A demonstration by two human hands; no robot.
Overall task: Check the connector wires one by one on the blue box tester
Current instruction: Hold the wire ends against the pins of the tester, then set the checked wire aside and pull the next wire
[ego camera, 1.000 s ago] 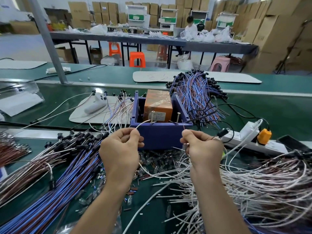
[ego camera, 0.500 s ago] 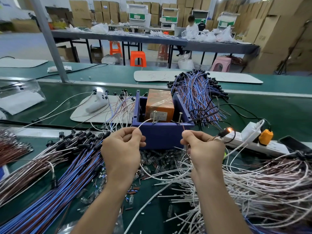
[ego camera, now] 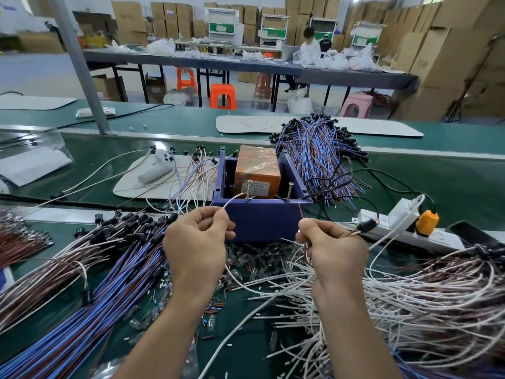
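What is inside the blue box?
An orange block sits in the blue box, and two screws stand at its front wall. That wall hides the box floor and the block's base.

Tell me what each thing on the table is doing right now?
Left hand, pinching the white wire.
White wire, tip touching the left screw.
Right hand, pinching the brown wire.
Brown wire, tip apart from the right screw.
Blue box, open on top.
Power strip, two plugs in.

Leaves only a littered strip of green mat [ego camera: 246, 351] open between blue-and-brown wire bundle [ego camera: 90, 310], left, and white wire pile [ego camera: 410, 310], right, blocked ahead by the blue box [ego camera: 262, 220].
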